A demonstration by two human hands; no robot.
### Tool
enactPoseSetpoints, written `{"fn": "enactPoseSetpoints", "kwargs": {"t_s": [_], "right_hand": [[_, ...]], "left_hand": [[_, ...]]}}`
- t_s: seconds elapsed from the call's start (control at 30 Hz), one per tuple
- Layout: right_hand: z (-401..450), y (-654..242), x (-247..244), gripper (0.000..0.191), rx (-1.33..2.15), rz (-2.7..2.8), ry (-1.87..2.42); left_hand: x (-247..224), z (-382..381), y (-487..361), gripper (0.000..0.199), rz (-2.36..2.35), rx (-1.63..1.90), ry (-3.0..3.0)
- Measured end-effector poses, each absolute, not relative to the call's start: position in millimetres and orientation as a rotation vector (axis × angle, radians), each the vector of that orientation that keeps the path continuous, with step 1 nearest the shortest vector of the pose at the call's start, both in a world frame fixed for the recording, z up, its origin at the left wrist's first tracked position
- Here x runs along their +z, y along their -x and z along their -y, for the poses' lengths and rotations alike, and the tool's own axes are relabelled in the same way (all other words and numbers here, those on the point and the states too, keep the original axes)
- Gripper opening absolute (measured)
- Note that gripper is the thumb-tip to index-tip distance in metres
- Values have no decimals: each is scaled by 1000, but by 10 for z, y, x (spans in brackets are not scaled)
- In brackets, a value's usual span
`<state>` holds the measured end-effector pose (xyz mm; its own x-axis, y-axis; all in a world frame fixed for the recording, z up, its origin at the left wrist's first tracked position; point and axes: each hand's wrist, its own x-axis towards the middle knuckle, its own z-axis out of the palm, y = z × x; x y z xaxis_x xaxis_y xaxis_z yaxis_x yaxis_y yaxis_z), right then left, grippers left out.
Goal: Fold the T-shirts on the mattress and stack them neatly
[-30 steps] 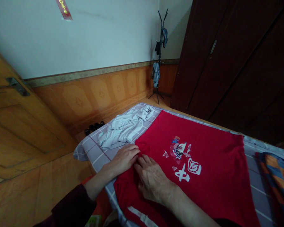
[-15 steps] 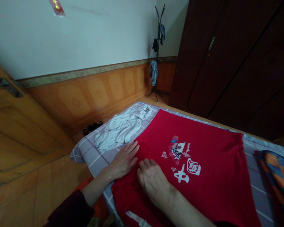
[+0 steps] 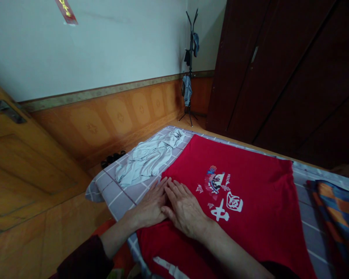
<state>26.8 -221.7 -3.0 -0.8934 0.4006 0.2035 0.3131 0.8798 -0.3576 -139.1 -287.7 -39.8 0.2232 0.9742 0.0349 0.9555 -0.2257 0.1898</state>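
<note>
A red T-shirt [image 3: 261,186] with a printed face and white characters lies spread on the bed. My left hand [image 3: 151,203] rests flat on its left edge, fingers stretched out. Over and against it lies my right hand [image 3: 186,207], palm down on the red cloth, its fingers extended and its thumb touching the left hand. Neither hand grips the fabric. Near the front edge a white strip [image 3: 170,267] shows on the shirt. Just beyond my left hand lies a crumpled pale grey garment [image 3: 148,159].
The bed has a grey checked sheet [image 3: 113,197]. A blue and orange checked cloth [image 3: 337,209] lies at the right. Behind stand a coat rack [image 3: 190,58] and a dark wardrobe [image 3: 250,89]. A wooden door [image 3: 26,155] is at the left, with dark shoes [image 3: 113,158] on the floor.
My right hand has uncurled its fingers and moved forward, flattening onto the shirt against my left hand. The left hand has stayed at the shirt's edge. The view has shifted slightly.
</note>
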Motion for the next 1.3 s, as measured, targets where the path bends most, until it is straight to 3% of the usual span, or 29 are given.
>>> {"fn": "enactPoseSetpoints", "kwargs": {"t_s": [0.07, 0.2, 0.5, 0.73, 0.93, 1.13, 1.3], "right_hand": [[2139, -289, -149, 64, 510, 2802, 574], [2038, -315, -283, 58, 477, 2793, 620], [2115, -306, -269, 58, 465, 2838, 523], [2089, -335, -249, 73, 552, 2902, 530], [2075, -334, -242, 82, 566, 2927, 533], [2009, -352, -232, 95, 683, 2962, 521], [1933, -393, -166, 88, 766, 2992, 519]], "left_hand": [[-344, 2917, 1336, 70, -1897, 172, -2338], [-285, 3099, 1228, 64, -1930, 81, -2324], [-343, 3510, 1443, 75, -1934, 26, -2376], [-111, 3295, 1414, 75, -1938, 91, -2250], [-223, 2873, 1267, 80, -1872, 166, -2277], [-335, 2935, 1337, 76, -1888, 165, -2323], [-353, 3234, 1369, 79, -1874, 81, -2399]]}}
